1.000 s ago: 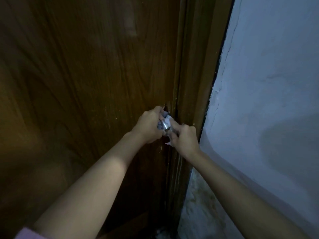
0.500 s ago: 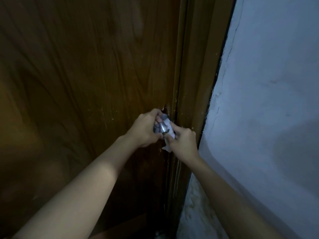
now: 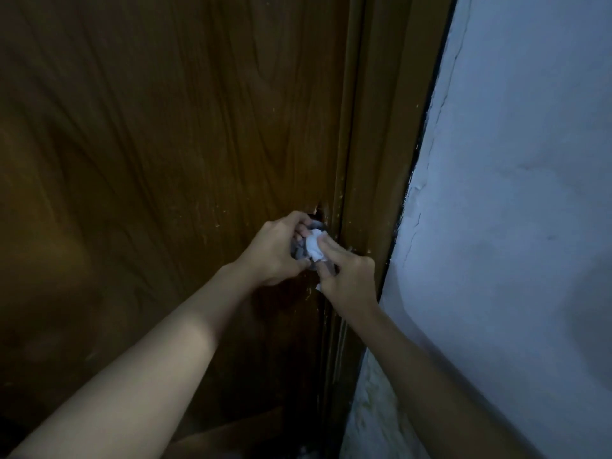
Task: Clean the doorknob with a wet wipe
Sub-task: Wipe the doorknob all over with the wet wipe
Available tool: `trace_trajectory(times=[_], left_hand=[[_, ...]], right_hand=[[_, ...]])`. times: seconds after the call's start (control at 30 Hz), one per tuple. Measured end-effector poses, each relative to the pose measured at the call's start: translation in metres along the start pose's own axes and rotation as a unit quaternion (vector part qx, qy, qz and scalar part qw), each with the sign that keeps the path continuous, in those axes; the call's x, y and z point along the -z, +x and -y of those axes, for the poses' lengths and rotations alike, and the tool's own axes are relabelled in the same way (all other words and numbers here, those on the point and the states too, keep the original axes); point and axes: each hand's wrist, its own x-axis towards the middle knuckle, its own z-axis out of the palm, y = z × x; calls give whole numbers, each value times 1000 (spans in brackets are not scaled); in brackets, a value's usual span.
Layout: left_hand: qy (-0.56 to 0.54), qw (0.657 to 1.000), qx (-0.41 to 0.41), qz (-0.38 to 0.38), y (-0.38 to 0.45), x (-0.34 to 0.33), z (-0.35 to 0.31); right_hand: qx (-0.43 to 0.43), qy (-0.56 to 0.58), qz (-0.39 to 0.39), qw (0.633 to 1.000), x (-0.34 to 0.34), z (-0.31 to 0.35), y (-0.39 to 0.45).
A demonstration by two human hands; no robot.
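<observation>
Dim corner where a brown wooden door met a pale wall.

The door showed wavy grain and small light scuffs near its right edge. A wooden frame ran beside it, with a dark gap along the wall's cracked, uneven plaster. Low down, the wall looked mottled and rough. Light was weak, the door's left side falling into shadow.

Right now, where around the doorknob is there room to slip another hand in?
Free: bare door above and left of the left hand. Crowded: both hands and the wet wipe cover the doorknob; the right hand fills the gap toward the door frame.
</observation>
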Motion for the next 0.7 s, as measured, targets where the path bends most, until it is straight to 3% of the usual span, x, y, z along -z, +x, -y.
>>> trace_trajectory(times=[0.1,0.3,0.47,0.6,0.7], left_hand=[[3,1000,6,-10,-2,-1,-2],[3,1000,10,-20,-4,-3,-8],[0,1000,13,-27,-3,-4,-7],[5,1000,1,-20,-4,-5,-4],[17,1000,-9,-1,-4,-3,-2]], right_hand=[[-45,64,37,996,0,0,1],[-135,101,-4,986,-10,-5,-2],[-76,130,-27,988,-9,-7,-10],[-116,149,-7,982,-10,-13,-10],[-84,143,-36,985,-9,-6,-14]])
